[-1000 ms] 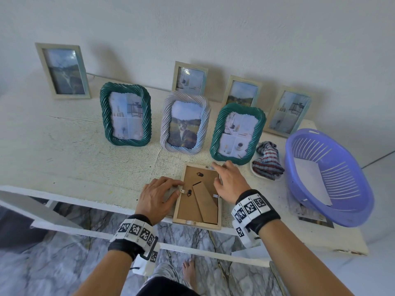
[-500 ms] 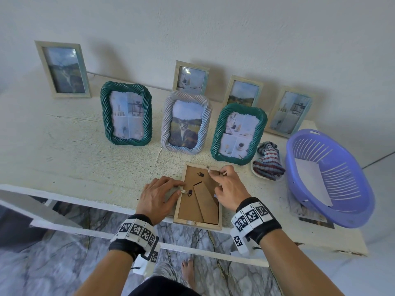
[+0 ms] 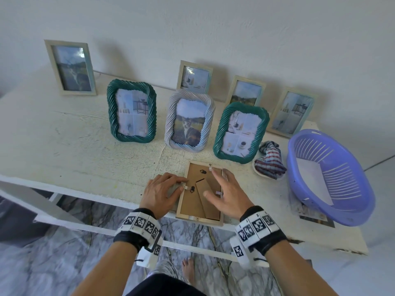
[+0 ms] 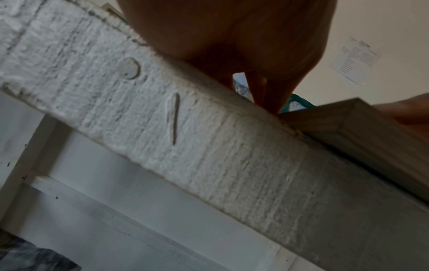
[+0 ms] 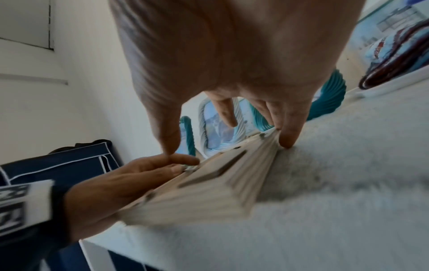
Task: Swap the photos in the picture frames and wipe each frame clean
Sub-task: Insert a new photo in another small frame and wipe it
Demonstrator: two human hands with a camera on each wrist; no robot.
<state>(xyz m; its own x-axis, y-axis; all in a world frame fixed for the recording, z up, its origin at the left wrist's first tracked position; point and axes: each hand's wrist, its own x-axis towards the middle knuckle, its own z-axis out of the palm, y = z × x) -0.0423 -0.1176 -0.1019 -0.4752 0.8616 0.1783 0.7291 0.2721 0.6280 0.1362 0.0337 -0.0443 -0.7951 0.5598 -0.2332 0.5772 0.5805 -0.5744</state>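
Observation:
A light wooden picture frame [image 3: 189, 204] lies face down at the table's front edge, its brown backing and fold-out stand [image 3: 210, 207] facing up. My left hand [image 3: 181, 184] rests flat beside the frame's left edge, with fingertips on the small metal tab there. My right hand [image 3: 215, 183] hovers over the right side, fingers spread: the thumb is on the stand and the outer fingers touch the right edge. The right wrist view shows the frame [image 5: 209, 183] between the right fingers [image 5: 287, 139] and the left hand [image 5: 130, 179]. A striped cloth [image 3: 270, 161] lies bunched on a small white dish.
Three twisted-rim frames [image 3: 131, 111] [image 3: 190, 120] [image 3: 241, 133] stand just behind the work spot, with several wooden frames [image 3: 194, 77] along the wall. A purple basket [image 3: 342, 199] holding white paper sits at the right on loose photos [image 3: 314, 216]. The table edge [image 4: 209, 146] is right under my wrists.
My right hand has let go of the tab at the frame's top right corner and slid back toward me, its fingers spreading. The left hand and the frame have stayed put.

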